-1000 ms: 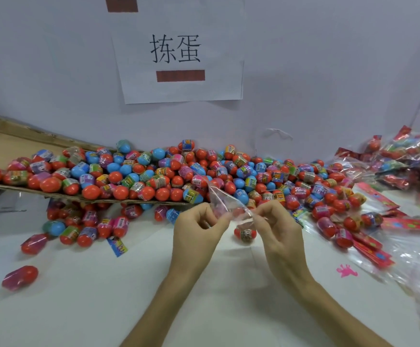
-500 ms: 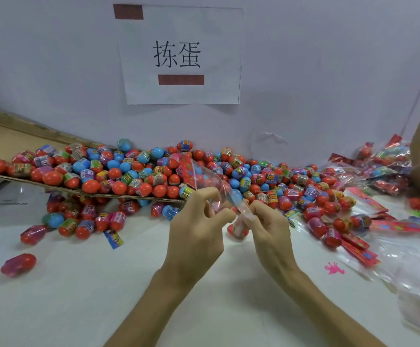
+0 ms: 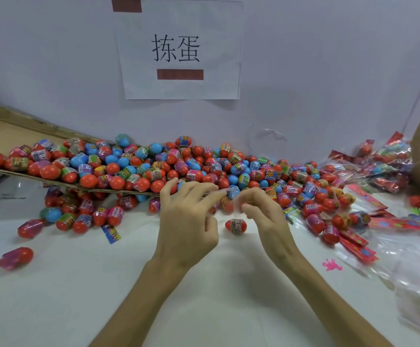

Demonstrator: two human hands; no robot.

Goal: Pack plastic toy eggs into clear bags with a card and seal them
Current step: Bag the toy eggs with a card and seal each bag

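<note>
My left hand [image 3: 187, 219] and my right hand [image 3: 266, 216] are raised together over the white table, both pinching a small clear bag [image 3: 231, 199] stretched between their fingertips. The bag is nearly transparent and hard to make out. A red toy egg [image 3: 236, 226] with a label band lies on the table just below, between my hands. Behind them a big heap of red, blue and pink eggs [image 3: 153, 169] spreads along the wall.
A cardboard sheet [image 3: 8, 171] at the left carries part of the heap. Sealed bags with red cards [image 3: 384, 169] pile up at the right, with empty clear bags [image 3: 414, 266] nearer me. Loose eggs [image 3: 16, 257] and a small pink toy [image 3: 331, 265] lie on the table [image 3: 103, 296].
My hands have shifted slightly right and apart. The bag, which stood up above my left hand half a second ago, now lies low between the fingertips.
</note>
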